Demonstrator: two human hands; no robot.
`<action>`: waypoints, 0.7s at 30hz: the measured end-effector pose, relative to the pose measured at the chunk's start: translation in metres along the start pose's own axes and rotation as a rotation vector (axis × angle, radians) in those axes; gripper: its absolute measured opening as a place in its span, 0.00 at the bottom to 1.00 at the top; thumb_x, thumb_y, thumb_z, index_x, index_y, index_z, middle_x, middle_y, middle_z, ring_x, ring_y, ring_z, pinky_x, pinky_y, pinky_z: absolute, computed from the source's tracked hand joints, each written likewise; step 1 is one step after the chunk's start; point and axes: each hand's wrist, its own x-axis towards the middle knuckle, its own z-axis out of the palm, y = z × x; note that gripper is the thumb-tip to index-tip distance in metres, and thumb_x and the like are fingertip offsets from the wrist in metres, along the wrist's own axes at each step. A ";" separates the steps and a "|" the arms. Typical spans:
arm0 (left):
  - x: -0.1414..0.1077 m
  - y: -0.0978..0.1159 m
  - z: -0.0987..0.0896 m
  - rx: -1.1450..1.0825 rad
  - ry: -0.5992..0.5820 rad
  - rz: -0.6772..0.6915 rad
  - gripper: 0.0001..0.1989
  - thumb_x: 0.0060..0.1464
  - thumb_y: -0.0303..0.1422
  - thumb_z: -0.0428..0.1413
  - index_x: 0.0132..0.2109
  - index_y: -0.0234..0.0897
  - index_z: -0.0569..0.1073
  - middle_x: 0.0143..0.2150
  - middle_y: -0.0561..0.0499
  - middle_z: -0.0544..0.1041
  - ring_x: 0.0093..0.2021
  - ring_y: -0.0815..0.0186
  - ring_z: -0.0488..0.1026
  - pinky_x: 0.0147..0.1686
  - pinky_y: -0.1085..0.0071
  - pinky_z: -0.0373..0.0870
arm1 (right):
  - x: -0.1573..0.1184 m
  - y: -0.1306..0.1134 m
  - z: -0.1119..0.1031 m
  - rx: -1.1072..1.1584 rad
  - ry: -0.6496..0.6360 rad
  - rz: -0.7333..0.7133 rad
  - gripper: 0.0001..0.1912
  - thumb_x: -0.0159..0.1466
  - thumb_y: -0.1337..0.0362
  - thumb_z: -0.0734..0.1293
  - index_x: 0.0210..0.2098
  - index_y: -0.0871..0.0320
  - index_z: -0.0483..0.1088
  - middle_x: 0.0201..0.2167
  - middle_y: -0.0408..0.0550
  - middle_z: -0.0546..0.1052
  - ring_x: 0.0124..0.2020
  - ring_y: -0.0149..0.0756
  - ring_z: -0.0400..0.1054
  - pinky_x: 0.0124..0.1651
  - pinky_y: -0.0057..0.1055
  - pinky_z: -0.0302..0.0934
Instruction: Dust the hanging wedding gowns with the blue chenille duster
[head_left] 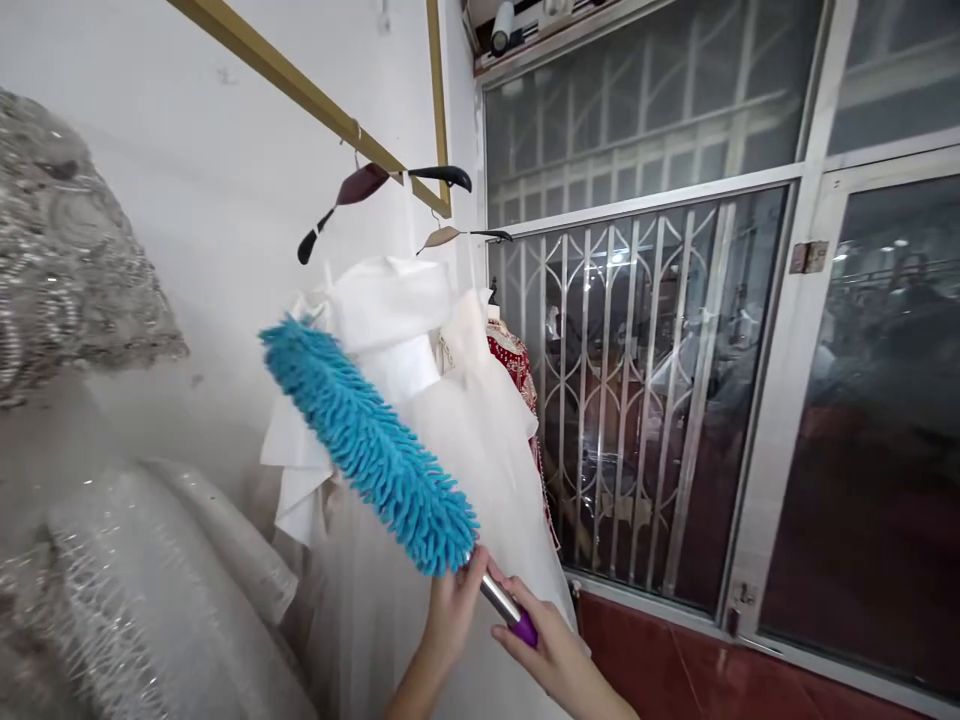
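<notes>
Both hands grip the fluffy turquoise microfibre duster (371,445), the right hand (551,650) closed on its purple-and-metal handle, the left hand (450,605) at the head's base, before a hanging white gown (420,400).

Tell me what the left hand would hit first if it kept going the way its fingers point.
The left hand points up and left along the blue duster, so it would probably press into the duster's fluffy head first. The white dress hangs behind; depth is unclear.
</notes>
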 end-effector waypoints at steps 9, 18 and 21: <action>0.058 -0.020 0.080 -0.015 -0.037 -0.101 0.17 0.49 0.49 0.53 0.26 0.40 0.68 0.24 0.50 0.72 0.30 0.61 0.70 0.37 0.67 0.67 | 0.024 0.062 -0.050 0.045 0.087 0.044 0.25 0.62 0.56 0.60 0.55 0.61 0.61 0.41 0.56 0.76 0.34 0.43 0.71 0.39 0.35 0.65; 0.088 -0.034 0.142 -0.110 -0.136 -0.111 0.20 0.53 0.47 0.51 0.23 0.38 0.65 0.22 0.52 0.69 0.27 0.65 0.68 0.35 0.69 0.65 | 0.043 0.101 -0.133 0.022 -0.115 0.040 0.11 0.57 0.61 0.63 0.39 0.55 0.65 0.28 0.44 0.70 0.29 0.37 0.63 0.34 0.29 0.58; 0.124 -0.017 0.161 -0.129 -0.073 -0.051 0.19 0.53 0.44 0.52 0.21 0.39 0.63 0.20 0.54 0.68 0.25 0.67 0.66 0.31 0.71 0.64 | 0.080 0.090 -0.158 0.189 -0.064 0.002 0.08 0.57 0.62 0.64 0.35 0.54 0.62 0.25 0.38 0.64 0.27 0.33 0.58 0.30 0.26 0.55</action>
